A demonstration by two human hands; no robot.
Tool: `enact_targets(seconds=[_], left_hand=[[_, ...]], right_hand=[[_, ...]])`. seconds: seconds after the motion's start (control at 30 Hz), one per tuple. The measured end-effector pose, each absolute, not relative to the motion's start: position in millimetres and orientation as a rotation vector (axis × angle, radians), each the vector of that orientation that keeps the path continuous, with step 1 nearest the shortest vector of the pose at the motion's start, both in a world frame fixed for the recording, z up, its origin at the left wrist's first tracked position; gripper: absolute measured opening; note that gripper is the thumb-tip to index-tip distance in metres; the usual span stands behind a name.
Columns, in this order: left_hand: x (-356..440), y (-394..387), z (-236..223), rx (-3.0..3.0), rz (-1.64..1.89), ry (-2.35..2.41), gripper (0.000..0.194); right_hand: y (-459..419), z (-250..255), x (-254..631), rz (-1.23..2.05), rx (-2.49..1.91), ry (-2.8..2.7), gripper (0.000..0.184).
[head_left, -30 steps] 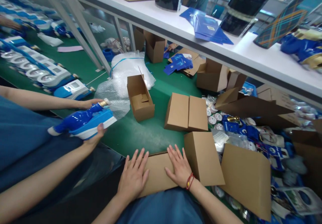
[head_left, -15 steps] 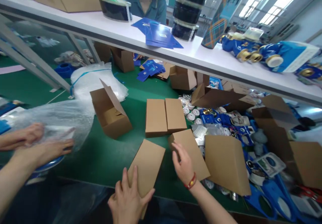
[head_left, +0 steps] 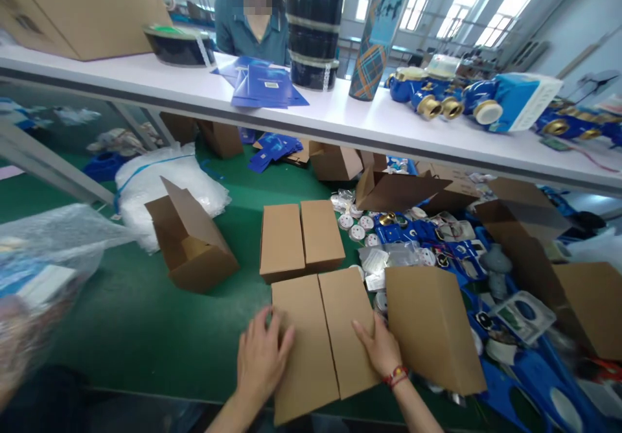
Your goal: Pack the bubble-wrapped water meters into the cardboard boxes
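Note:
Two closed brown cardboard boxes (head_left: 321, 336) lie side by side on the green table (head_left: 136, 329) right in front of me. My left hand (head_left: 261, 358) rests on the left box's near left edge, fingers spread and curled lightly against its side. My right hand (head_left: 380, 349), with a red string bracelet at the wrist, presses against the right box's right side, fingers together. Another pair of closed boxes (head_left: 301, 238) lies just beyond them. An open box (head_left: 192, 242) with its lid up stands to the left.
A tilted brown box (head_left: 432, 326) leans at the right over a heap of blue and white parts (head_left: 427, 238). Bubble wrap (head_left: 48, 245) blurs at the far left. A white shelf (head_left: 340, 118) carries blue meters (head_left: 505, 99), blue folders and black rolls; a person stands behind it.
The two boxes, apart and angled before, now lie together side by side. Both my hands have shifted onto their outer sides. The view has tilted up.

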State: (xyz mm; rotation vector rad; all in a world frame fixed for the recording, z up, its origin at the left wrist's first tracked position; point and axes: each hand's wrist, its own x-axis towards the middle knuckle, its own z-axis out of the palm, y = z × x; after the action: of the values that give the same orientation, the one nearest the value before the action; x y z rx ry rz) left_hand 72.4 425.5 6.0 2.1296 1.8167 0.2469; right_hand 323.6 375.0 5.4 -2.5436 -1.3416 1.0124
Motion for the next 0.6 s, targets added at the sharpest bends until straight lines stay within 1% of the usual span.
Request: enact_targets(seconds=[0.1, 0.13, 0.17, 0.23, 0.3, 0.4, 0.6], left_hand=[[88, 540, 23, 2.095, 0.403, 2.067, 0.047], [98, 578, 24, 2.076, 0.360, 2.102, 0.053], [109, 612, 23, 2.019, 0.242, 2.086, 0.059], [125, 661, 11, 1.903, 0.076, 2.056, 0.067], [129, 685, -6, 1.872, 0.024, 2.031, 0.071], [119, 694, -25, 1.934, 0.040, 1.995, 0.073], [100, 718, -27, 2.113, 0.024, 1.807, 0.068]], right_hand=[[366, 1, 320, 1.001, -2.610, -1.301, 0.055], [365, -1, 319, 1.001, -2.612, -1.288, 0.056], [364, -2, 319, 1.015, -2.596, -1.275, 0.057], [364, -4, 319, 1.060, -2.539, -1.242, 0.056], [365, -5, 320, 1.095, -2.510, -1.201, 0.057], [366, -4, 320, 1.110, -2.512, -1.166, 0.058], [363, -8, 321, 1.130, -2.492, -1.146, 0.056]])
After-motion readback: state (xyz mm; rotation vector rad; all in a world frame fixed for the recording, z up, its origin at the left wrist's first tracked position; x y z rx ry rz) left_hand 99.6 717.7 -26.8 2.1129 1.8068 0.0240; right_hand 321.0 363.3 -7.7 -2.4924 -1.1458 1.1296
